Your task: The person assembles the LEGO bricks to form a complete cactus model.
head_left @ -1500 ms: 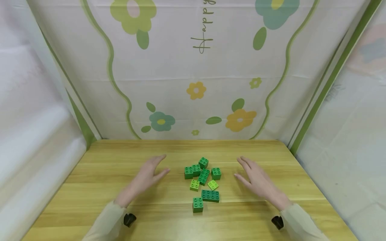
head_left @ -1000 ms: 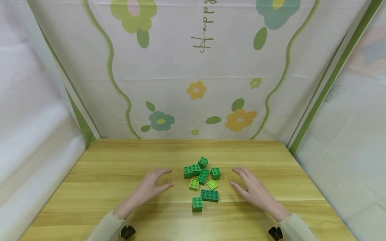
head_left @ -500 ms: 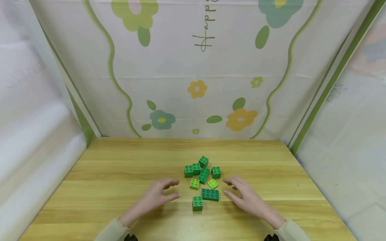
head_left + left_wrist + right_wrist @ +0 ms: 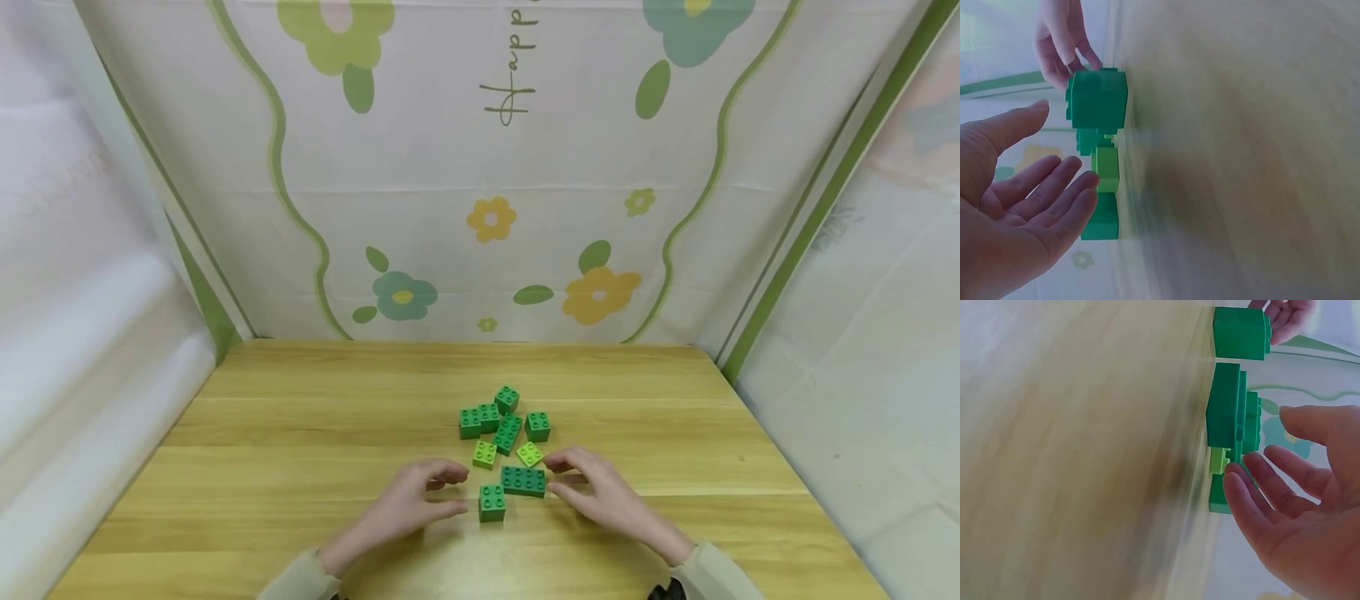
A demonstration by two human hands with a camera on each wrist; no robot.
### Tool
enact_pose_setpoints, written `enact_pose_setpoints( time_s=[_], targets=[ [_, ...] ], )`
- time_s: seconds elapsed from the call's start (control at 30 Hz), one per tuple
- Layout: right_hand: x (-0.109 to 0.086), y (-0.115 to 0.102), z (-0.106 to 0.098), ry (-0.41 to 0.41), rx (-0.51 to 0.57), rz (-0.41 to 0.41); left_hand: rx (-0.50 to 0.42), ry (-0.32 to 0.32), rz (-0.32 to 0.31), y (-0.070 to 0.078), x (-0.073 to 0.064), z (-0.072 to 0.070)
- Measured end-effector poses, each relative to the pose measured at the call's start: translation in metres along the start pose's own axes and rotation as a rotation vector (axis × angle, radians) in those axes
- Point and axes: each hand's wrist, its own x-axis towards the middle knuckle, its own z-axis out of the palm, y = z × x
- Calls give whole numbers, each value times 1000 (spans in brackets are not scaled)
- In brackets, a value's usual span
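My left hand (image 4: 416,500) hovers just left of the nearest green square block (image 4: 492,503), thumb and fingers apart with nothing between them. On the other side, my right hand (image 4: 596,492) has its fingertips close to the right end of a dark green long block (image 4: 523,481); the right wrist view shows its fingers (image 4: 1282,484) relaxed and holding nothing. Two lime blocks lie behind: one on the left (image 4: 484,454), a thinner one on the right (image 4: 529,454). Farther back are another long green block (image 4: 507,433) and several square green blocks (image 4: 469,423).
All the blocks stand on a wooden table (image 4: 300,433). A white cloth with printed flowers (image 4: 450,167) rises at the table's far edge. White cloth walls flank the left (image 4: 97,250) and right (image 4: 847,333) sides.
Both hands have come inward and nearer to the table's front, from wide apart to either side of the front blocks. Their fingers have bent a little more. The blocks have stayed put.
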Motion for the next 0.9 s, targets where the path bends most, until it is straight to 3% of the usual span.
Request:
enact_pose_setpoints(
  time_s=[0.43,0.9],
  targets=[
    [8,1,0,-99,74,96,-11,-62,-22,0,9,10],
    [11,10,3,-127,-4,104,6,-59,1,-2,12,20]
  ],
)
